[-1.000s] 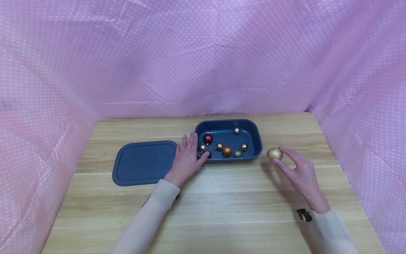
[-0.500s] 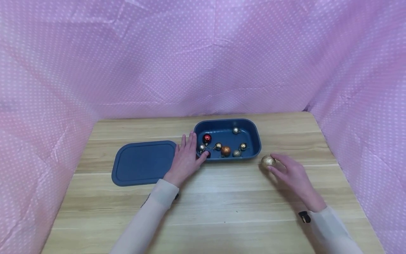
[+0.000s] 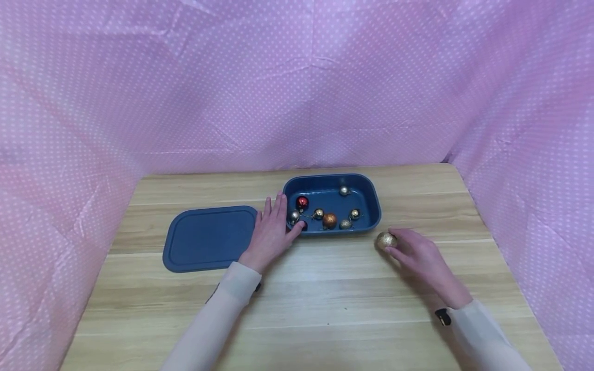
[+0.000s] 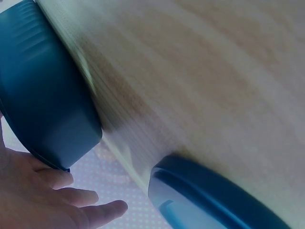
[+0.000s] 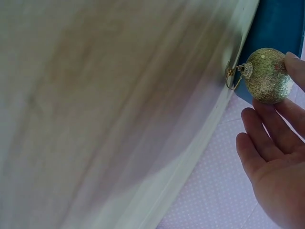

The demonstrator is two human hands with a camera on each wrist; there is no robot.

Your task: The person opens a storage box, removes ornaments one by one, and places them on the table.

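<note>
In the head view my right hand point(image 3: 423, 257) pinches a gold glittery Christmas bauble point(image 3: 386, 240) between thumb and fingertips, low over the table just off the near right corner of a blue box point(image 3: 333, 233). The right wrist view shows the bauble point(image 5: 268, 76) with its cap and gold string loop hanging toward the wood. My left hand point(image 3: 270, 233) rests at the box's left end, fingers spread and fairly straight, thumb over the near rim. Inside the box lie a red bauble point(image 3: 302, 202), an orange one point(image 3: 330, 221) and several small gold and silver ones.
A flat blue lid point(image 3: 209, 239) lies on the wooden table point(image 3: 325, 309) to the left of the box, partly behind my left hand. Pink dotted cloth point(image 3: 297, 103) hangs behind the table and on both sides.
My right hand has moved left, nearer to me and lower with the gold bauble, from right of the box to its near right corner. The left hand stays at the box.
</note>
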